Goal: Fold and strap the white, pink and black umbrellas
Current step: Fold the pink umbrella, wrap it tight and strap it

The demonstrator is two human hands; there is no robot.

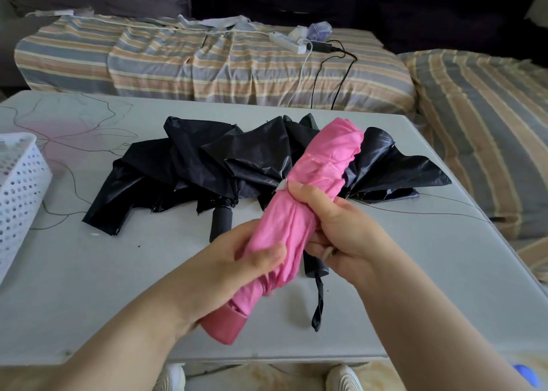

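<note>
Gripping the rolled pink umbrella [299, 212] above the worktop [415, 272], both hands curl their fingers round it: the left hand [237, 260] holds the lower canopy near the pink handle [222, 325], and the right hand [341, 227] wraps the middle. Its tip points up and away. Behind it the black umbrella [207, 165] lies loose and unfolded on the worktop. A white basket [17, 189] stands at the left edge.
</note>
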